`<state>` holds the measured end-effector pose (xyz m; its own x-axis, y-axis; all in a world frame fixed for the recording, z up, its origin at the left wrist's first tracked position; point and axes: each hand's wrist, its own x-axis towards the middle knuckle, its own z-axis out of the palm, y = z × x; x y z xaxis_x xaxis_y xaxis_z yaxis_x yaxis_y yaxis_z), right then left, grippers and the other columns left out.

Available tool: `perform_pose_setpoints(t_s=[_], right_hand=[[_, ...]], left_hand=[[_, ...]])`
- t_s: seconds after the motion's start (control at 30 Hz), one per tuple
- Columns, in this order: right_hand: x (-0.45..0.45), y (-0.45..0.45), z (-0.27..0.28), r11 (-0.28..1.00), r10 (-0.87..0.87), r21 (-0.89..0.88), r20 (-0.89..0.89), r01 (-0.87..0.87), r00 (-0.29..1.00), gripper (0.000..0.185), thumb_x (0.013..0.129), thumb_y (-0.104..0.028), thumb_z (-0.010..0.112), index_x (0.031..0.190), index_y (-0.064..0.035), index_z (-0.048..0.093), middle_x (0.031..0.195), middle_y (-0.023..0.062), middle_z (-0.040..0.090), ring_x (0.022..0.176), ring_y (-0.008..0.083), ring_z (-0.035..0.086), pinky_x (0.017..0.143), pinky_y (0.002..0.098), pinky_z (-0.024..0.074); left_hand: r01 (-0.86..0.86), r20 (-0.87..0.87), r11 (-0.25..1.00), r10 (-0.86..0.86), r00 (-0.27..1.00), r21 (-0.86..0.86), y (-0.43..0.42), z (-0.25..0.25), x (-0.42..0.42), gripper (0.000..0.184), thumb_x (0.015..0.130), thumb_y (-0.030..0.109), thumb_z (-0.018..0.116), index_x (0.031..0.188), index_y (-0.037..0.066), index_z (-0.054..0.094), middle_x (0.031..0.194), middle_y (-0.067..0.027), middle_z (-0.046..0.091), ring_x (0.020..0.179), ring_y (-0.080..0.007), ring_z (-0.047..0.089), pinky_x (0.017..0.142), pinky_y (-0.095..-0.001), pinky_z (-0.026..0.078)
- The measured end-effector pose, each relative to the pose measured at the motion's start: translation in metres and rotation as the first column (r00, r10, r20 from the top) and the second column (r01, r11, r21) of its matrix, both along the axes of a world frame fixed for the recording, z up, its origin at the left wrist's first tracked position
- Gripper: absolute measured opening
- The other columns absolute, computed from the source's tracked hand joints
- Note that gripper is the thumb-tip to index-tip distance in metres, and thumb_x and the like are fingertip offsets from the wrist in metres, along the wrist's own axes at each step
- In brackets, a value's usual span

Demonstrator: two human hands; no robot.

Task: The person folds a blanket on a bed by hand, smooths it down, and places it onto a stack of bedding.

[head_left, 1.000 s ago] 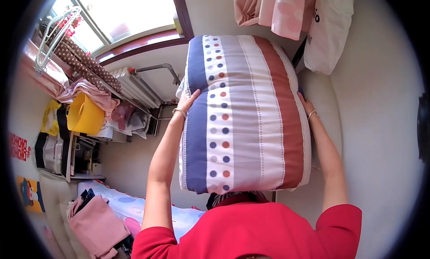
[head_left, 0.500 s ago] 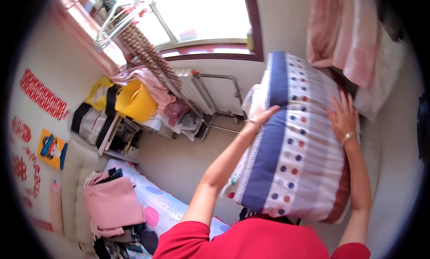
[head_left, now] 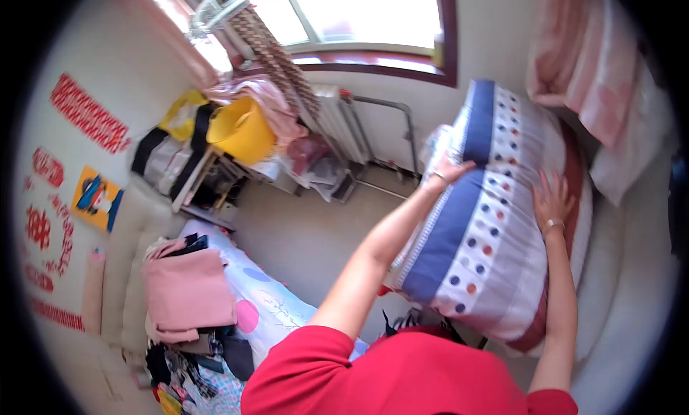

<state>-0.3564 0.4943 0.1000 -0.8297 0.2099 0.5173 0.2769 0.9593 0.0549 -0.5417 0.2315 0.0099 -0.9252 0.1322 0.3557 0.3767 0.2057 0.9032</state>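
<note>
A thick folded quilt [head_left: 502,228] with navy, dotted white, grey and rust stripes stands tilted at the right. My left hand [head_left: 450,172] is at its left edge; the thumb lies over the navy stripe and the other fingers are partly hidden at the side. My right hand [head_left: 553,198] lies against the striped upper face near the rust band, fingers spread and pointing away from me. Each wrist has a bracelet. What supports the quilt from below is hidden.
Folded pink clothes [head_left: 188,289] lie on the bed [head_left: 269,289] at lower left. A yellow basket [head_left: 242,131] sits on a cluttered shelf. A metal rack [head_left: 413,139] stands near the radiator [head_left: 337,121]. Pink fabric [head_left: 581,63] and a white bag [head_left: 628,167] hang at upper right.
The view has swung left, so the quilt appears further right and more tilted. My right hand has moved from the quilt's far right side onto its upper face, fingers spreading.
</note>
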Motion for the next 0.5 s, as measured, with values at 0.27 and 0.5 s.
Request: perform_pose_setpoints(t_s=[0.27,0.5], right_hand=[[0.007,0.009,0.028,0.989,0.083,-0.127,0.063,-0.074,0.995,0.053,0.091,-0.055,0.039,0.140,-0.0349,0.036,0.150,0.0072,0.026,0.139,0.0317,0.019,0.108,0.0620,0.0117],[0.022,0.044,0.062,0.993,0.110,-0.047,0.042,-0.108,0.993,0.055,0.091,-0.056,0.040,0.140,-0.0306,0.038,0.150,0.0097,0.026,0.139,0.0309,0.021,0.109,0.0592,0.0113]], left_hand=[[0.320,0.522,0.947,-0.281,0.805,0.017,-0.039,0.060,0.014,0.063,0.084,0.050,0.064,0.126,0.005,0.052,0.108,-0.0071,0.064,0.089,-0.0158,0.063,0.076,-0.0298,0.052],[0.159,0.205,0.966,-0.201,0.958,0.205,-0.061,0.061,-0.024,0.083,0.084,0.062,0.053,0.138,0.001,0.039,0.147,-0.0146,0.033,0.137,-0.0265,0.027,0.109,-0.0448,0.023]])
